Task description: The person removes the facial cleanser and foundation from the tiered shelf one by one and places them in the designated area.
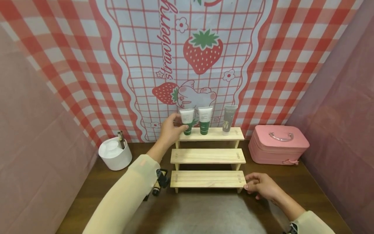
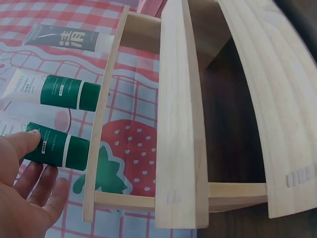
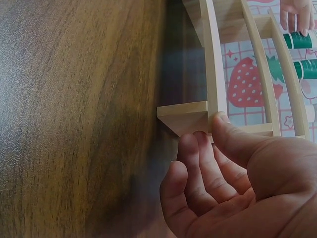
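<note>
On the top board of a three-tier wooden display rack [image 1: 208, 156], my left hand [image 1: 170, 130] pinches a white-and-green squeeze tube [image 1: 187, 117], its thumb in front and fingers behind. That tube stands upright on its cap at the board's left end. Just right of it is a matching squeeze tube [image 1: 205, 121], and farther right a grey squeeze tube [image 1: 229, 119]. Down at the lowest board [image 1: 208, 179], my right hand [image 1: 262, 186] grips the right end. In the right wrist view its thumb [image 3: 224, 122] presses the board's top, with fingers curled underneath.
A white round holder [image 1: 115, 156] with a few thin sticks stands at the left. Right of the rack sits a pink case [image 1: 279, 144] with a metal handle. Dark items [image 1: 157, 186] lie by the rack's left side. A strawberry-print cloth [image 1: 140, 48] hangs behind.
</note>
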The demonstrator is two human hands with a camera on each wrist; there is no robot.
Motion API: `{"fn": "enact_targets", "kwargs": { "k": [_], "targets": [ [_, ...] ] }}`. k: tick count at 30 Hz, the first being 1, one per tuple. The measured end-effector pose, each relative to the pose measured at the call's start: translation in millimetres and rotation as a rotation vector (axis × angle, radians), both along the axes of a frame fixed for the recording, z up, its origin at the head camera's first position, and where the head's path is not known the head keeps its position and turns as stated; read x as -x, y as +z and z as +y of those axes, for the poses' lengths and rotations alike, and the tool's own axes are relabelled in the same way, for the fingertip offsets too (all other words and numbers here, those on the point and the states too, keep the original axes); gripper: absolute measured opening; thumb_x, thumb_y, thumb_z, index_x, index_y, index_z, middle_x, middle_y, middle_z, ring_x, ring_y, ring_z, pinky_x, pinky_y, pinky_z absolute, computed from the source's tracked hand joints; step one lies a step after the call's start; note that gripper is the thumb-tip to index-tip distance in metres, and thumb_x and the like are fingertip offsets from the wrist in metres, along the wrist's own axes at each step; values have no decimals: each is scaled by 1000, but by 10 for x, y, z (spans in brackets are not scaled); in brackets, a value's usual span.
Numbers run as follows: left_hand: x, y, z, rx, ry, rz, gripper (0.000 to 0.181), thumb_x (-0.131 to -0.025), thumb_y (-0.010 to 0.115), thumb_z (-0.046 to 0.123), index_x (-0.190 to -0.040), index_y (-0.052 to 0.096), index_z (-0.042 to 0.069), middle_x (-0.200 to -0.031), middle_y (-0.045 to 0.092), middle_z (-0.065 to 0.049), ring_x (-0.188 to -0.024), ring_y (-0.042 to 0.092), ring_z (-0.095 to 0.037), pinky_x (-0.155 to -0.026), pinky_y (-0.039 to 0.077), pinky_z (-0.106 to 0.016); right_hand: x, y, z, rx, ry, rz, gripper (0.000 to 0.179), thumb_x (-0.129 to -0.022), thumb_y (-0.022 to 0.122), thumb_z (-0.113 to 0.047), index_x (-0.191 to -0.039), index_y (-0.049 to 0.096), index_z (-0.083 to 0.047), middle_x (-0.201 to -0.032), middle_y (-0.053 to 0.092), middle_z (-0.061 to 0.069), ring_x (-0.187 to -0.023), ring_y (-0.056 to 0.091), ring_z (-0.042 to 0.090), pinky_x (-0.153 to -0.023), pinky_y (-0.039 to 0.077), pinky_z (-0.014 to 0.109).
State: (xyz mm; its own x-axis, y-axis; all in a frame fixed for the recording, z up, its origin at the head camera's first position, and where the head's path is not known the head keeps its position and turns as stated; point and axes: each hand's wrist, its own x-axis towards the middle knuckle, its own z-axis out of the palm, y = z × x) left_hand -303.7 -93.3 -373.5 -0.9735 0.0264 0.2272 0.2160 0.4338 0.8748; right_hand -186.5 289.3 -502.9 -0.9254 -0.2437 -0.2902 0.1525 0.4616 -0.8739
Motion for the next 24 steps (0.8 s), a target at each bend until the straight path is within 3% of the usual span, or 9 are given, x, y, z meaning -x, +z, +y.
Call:
{"fn": "enact_targets", "kwargs": {
  "k": [6,10,14,19,24],
  "targets": [
    [-193,-30,-138,-11,-38,-3,34,-94,76,18,-124,61,12,-119,64,-8,-110,63,-28,-83,57,-43,-17,30,-10,12,-9,-8,45,-93,73,-9,-129,55,11,-99,74,18,-82,69,23,-56,55,39],
    [-446,-22,-266,-6,-63,-15,39,-94,77,20,-128,61,13,-124,65,-9,-112,63,-29,-86,58,-46,-23,54,-23,7,-11,-12,46,-93,73,-9,-130,54,12,-100,74,17,-83,69,23,-57,55,40],
    [-758,-52,-399,-16,-117,-17,41,-93,78,17,-131,63,10,-125,68,-11,-114,65,-30,-97,56,-49,-36,64,-18,-2,-19,-14,47,-93,73,-10,-130,54,12,-99,74,17,-83,68,22,-57,55,39],
    [-1124,-212,-638,-32,-126,-46,38,-90,80,13,-125,66,9,-116,73,-11,-105,68,-24,-95,55,-42,-29,49,-29,-5,-23,-15,45,-94,73,-10,-130,55,11,-100,74,18,-82,68,22,-57,55,39],
    [-1411,-468,-935,-48,-125,-75,36,-88,81,9,-121,66,4,-108,74,-12,-99,69,-21,-90,56,-33,-15,51,-46,-31,-35,-16,44,-94,73,-9,-130,56,10,-99,74,17,-82,68,22,-58,55,40]
  ]
}}
